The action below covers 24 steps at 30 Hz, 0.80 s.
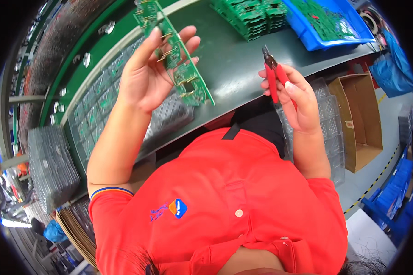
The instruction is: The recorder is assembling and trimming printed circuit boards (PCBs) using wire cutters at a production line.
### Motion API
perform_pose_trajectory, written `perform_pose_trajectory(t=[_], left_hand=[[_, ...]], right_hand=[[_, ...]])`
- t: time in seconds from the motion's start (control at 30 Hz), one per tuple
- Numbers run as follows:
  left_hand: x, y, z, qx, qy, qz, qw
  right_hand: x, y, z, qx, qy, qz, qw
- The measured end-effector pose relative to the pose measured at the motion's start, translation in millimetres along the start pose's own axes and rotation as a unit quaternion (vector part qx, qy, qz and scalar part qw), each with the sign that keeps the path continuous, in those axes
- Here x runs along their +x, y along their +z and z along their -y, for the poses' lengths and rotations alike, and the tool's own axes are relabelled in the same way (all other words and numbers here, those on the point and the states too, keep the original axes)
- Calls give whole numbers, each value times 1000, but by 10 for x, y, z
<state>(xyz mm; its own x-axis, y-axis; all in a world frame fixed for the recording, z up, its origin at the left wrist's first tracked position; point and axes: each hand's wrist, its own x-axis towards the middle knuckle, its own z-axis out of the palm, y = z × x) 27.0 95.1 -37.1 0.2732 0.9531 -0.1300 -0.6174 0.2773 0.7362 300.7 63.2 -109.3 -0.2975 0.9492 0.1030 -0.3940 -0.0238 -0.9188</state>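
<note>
My left hand (144, 75) is closed on a long green circuit board panel (184, 73), holding it tilted above the bench, with thumb and fingers on its long edges. Small metal pins stick out along the panel, and its far end runs to the top of the picture. In my right hand (298, 94) is a pair of red-handled side cutters (274, 73). Their dark tip points up and away from me, and the handles stand apart. A gap separates the cutters from the panel.
A stack of green boards (250, 18) sits at the bench's far side, beside a blue bin (316, 43) of green pieces. Clear trays (96, 107) with boards lie left. More clear trays (50, 165) are stacked at far left. An open cardboard box (365, 123) stands right.
</note>
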Motion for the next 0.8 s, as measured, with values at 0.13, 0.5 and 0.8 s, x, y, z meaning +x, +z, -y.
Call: perform_pose_trajectory(t=[0.13,0.5,0.8], left_hand=[[-488,-152,218,-124,7,46,991],[-1077,-320,751,-19,77,-33,996],[-1113,-303,725,-23,64,-16,998]], right_hand=[[35,295,-47,58,77,73,993],[-10,937,-74,-75,68,155,983],[-63,1010,-32,-188,0,111,976]])
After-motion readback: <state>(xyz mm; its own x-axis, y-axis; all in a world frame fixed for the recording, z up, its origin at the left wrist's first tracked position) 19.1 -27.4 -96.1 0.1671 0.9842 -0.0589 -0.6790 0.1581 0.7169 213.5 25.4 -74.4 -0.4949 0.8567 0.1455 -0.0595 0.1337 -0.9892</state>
